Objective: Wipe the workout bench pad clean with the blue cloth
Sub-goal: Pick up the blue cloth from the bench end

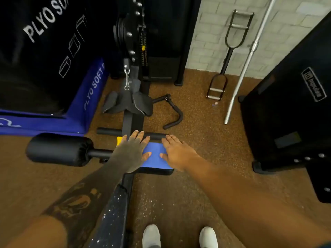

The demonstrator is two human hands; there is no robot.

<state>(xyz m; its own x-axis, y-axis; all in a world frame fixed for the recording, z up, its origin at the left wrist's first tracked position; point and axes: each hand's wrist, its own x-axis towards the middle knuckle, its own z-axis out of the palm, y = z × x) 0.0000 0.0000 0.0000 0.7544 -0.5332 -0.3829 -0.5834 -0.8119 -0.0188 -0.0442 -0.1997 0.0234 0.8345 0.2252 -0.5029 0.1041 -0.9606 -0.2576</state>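
Note:
The blue cloth (155,155) lies spread flat on the small black bench pad (157,171) in the middle of the view. My left hand (131,152) rests palm down on the cloth's left part, fingers spread and reaching past the pad's far edge. My right hand (176,152) lies palm down on the cloth's right edge, fingers also spread. Both thumbs point inward over the cloth. Only the pad's near black edge shows under the cloth.
A black foam roller (59,149) sticks out left of the pad on a bar. Blue and black plyo boxes (53,68) stand at the left. A curved handle (172,113), a grip attachment (225,68) and a steel barbell (247,65) lie ahead. Black equipment (290,113) stands at the right.

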